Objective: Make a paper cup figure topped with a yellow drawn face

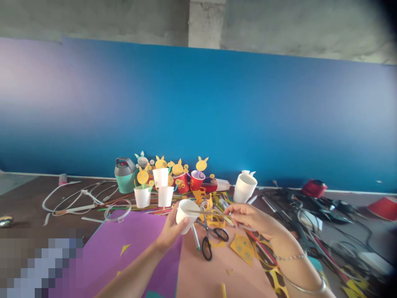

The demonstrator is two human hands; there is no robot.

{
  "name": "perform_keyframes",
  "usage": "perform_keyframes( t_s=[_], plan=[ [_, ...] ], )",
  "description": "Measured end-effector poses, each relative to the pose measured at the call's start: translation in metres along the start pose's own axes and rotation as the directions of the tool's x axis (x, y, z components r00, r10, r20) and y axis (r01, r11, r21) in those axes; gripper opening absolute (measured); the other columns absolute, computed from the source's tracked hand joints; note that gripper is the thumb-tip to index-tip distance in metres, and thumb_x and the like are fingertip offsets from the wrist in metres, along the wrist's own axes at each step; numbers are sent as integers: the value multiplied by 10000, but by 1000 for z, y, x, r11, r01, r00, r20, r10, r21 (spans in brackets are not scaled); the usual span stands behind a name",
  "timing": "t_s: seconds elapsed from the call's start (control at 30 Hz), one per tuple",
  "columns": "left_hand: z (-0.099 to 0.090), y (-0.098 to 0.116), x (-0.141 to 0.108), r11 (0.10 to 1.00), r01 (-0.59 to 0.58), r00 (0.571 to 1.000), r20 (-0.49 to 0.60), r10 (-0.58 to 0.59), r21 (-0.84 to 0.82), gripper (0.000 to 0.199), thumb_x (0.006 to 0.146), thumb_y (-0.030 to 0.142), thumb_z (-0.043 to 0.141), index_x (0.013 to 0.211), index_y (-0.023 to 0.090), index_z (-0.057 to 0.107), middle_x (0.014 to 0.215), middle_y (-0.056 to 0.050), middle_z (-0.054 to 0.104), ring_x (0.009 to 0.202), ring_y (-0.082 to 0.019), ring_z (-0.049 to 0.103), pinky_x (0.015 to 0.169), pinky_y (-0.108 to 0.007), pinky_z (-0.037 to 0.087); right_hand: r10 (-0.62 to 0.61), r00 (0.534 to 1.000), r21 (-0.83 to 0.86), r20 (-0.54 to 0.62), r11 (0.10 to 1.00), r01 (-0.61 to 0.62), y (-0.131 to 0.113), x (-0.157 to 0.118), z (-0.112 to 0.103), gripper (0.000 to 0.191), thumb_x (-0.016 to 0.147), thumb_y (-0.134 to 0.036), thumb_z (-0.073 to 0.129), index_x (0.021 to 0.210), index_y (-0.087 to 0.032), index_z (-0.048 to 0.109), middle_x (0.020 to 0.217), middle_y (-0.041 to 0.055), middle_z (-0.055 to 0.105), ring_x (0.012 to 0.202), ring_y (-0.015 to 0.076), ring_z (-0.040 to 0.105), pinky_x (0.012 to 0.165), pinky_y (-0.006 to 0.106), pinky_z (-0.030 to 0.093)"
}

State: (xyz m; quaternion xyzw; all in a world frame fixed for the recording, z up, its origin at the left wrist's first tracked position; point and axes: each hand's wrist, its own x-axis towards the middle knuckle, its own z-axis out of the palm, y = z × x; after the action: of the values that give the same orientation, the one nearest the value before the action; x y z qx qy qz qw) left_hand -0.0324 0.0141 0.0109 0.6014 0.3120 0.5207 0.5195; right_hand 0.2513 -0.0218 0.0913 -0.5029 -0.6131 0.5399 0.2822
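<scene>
Stick (211, 212) at mouth of cup (191, 220)

Readable text: none; no word, brand, number or sign can be made out
Left red paper cup (182, 184): pale printed marks, too small and blurred to tell whether they are letters
Right red paper cup (197, 181): pale marks, equally unreadable
Yellow paper piece on the worktop (263, 291): fine drawn lines, no legible writing among them
</scene>
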Motion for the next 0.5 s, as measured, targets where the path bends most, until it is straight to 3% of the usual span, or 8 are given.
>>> perform_keyframes(
  t_s=[0.33,0.47,0.5],
  plan=[
    [5,-2,-2,993,84,996,-30,-87,-80,540,723,499,724,1149,186,612,1067,-103,688,980,-266,623,841,-351,497,39,999,113,-10,993,-38,5,8,11,342,770,-455,661,929,-152,663,575,-53,446,506,74,361,494,212,312],
    [14,-2,-4,981,137,960,264,-97,-137,636,658,509,778,1155,153,604,1036,-128,692,900,-261,642,785,-338,498,59,982,122,182,989,-82,2,13,29,396,809,-550,612,854,-157,635,513,-80,383,448,61,309,481,213,400],
    [15,-1,-4,981,135,954,286,-91,-138,634,662,514,773,1151,150,602,1021,-125,693,902,-263,640,780,-335,496,50,980,115,190,991,-73,1,14,34,414,820,-569,593,867,-160,625,517,-79,395,452,65,329,492,218,425]
  ],
)
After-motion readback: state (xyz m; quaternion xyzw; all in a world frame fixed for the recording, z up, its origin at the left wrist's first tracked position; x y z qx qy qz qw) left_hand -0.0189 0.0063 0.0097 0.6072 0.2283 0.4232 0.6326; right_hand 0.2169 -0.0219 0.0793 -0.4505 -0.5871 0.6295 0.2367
